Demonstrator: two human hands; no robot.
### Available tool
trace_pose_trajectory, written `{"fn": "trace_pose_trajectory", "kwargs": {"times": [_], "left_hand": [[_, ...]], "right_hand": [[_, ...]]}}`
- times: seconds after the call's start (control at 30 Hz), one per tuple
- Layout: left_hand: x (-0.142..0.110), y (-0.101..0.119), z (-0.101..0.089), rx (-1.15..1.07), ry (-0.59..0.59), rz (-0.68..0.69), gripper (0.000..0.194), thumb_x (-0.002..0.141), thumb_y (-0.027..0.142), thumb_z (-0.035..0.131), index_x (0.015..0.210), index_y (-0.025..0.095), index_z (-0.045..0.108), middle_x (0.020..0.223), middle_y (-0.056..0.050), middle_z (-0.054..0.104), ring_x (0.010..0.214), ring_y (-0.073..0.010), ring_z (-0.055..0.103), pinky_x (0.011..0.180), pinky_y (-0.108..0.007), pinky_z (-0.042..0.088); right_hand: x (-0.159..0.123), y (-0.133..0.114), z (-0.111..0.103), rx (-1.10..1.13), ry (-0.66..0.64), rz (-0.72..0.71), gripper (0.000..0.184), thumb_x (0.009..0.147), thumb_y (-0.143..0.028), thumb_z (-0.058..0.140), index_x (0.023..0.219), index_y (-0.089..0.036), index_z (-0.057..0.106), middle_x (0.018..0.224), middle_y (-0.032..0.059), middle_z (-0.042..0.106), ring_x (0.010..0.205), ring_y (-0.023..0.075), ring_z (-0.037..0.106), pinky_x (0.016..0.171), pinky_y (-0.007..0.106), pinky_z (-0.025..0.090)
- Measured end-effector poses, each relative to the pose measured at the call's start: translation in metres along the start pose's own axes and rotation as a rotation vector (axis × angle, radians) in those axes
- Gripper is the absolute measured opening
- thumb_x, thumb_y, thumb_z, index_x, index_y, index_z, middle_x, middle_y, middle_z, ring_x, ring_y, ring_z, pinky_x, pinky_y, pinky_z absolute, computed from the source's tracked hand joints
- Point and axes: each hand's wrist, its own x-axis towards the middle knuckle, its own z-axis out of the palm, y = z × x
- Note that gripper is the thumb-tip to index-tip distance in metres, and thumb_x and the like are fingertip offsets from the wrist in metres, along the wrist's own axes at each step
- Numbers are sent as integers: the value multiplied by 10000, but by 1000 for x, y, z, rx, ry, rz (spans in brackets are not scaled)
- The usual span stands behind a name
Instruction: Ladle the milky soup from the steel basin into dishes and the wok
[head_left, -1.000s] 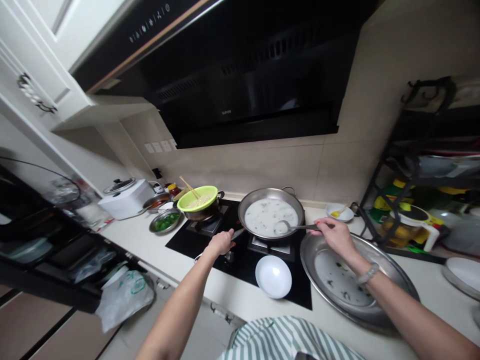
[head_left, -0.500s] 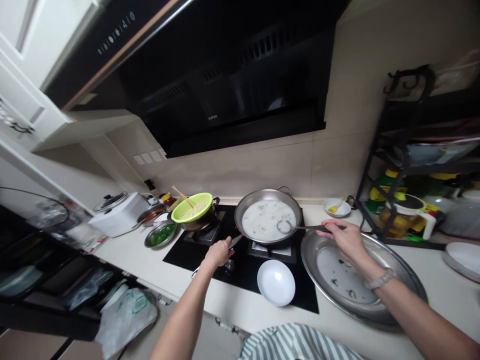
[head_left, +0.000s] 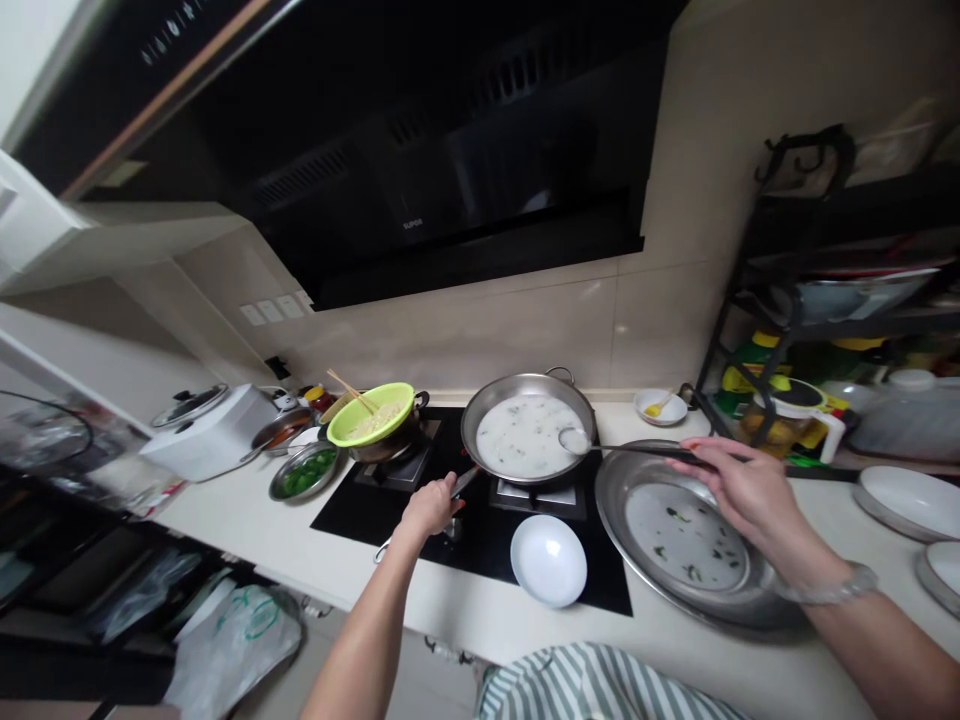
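My left hand [head_left: 431, 506] is closed around the handle of a wide steel wok [head_left: 480, 398] on the right burner. White, milky liquid [head_left: 525, 435] with dark green bits fills much of the wok. In my right hand [head_left: 750, 490] is the long handle of a ladle [head_left: 574, 441], whose bowl rests at the liquid's right edge, near the wok's rim. Below that hand lies a large steel basin [head_left: 615, 500] with a little whitish liquid and green scraps. An empty white bowl [head_left: 548, 561] sits on the front of the black cooktop [head_left: 472, 552].
A lime-green colander [head_left: 401, 398] with pale food and chopsticks tops a pot on the left burner. Left of it is a steel bowl of green vegetables [head_left: 306, 472]. A small dish with a yellow spoon [head_left: 660, 406] lies behind the basin. A black rack [head_left: 739, 300] stands right.
My right hand has shifted right and slightly down along with the ladle's handle, while the ladle's bowl stays at the wok's right side. My left hand keeps its hold. The view has turned slightly.
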Motion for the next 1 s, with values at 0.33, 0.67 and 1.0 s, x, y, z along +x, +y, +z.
{"fn": "trace_pose_trajectory", "kwargs": {"times": [0.33, 0.67, 1.0], "left_hand": [[5, -6, 5, -21, 0, 18, 368, 897, 481, 379, 1147, 221, 451, 1013, -102, 674, 974, -261, 652, 731, -317, 469], [8, -7, 6, -10, -13, 15, 344, 896, 483, 372, 1116, 231, 454, 1004, -96, 675, 982, -255, 647, 762, -325, 463], [4, -4, 4, -27, 8, 21, 330, 896, 462, 385, 1115, 226, 456, 1004, -98, 668, 933, -260, 660, 697, -312, 458]], "right_hand": [[-20, -10, -83, -203, 260, -21, 126, 515, -238, 694, 607, -166, 646, 743, 69, 676, 604, 216, 680, 702, 325, 584], [-43, 33, -150, -1012, -249, -793, 192, 740, -307, 561, 860, -275, 708, 904, 58, 735, 822, 253, 702, 819, 361, 559], [-44, 34, -138, -416, 305, -255, 137, 604, -328, 662, 667, -207, 665, 684, 62, 685, 665, 249, 688, 820, 417, 564]]}}
